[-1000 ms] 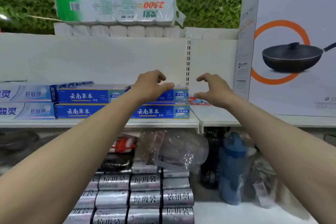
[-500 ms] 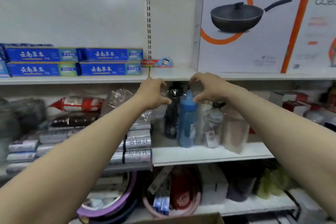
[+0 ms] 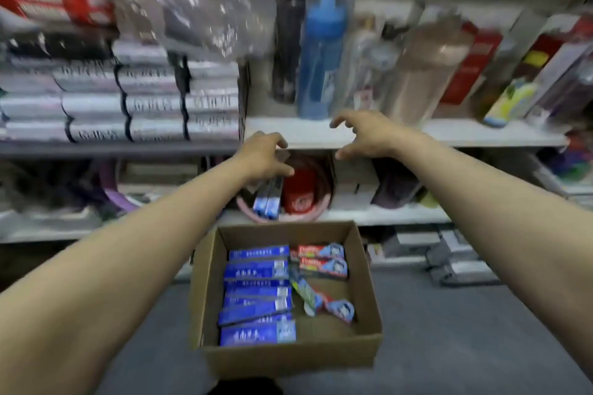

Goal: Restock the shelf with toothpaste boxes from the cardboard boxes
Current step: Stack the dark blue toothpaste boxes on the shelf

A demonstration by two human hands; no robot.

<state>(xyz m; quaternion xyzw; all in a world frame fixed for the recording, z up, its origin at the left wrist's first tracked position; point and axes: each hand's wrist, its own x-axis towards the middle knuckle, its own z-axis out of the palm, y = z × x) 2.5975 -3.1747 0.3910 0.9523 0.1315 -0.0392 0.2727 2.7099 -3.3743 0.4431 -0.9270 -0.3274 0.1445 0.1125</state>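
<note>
Dropped lower: left hand (image 3: 263,157), right hand (image 3: 365,135), both empty above cardboard box (image 3: 288,359)

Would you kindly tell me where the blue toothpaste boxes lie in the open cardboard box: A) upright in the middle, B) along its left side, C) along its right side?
B: the blue toothpaste boxes lie flat along the left side of the cardboard box, the red toothpaste boxes to their right.

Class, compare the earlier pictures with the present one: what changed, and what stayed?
Both hands dropped from the top shelf, the left hand leaving the stacked blue boxes, the right hand alongside. The view swung down to the cardboard box of toothpaste boxes on the floor. Both hands remain empty, fingers loosely curled.
</note>
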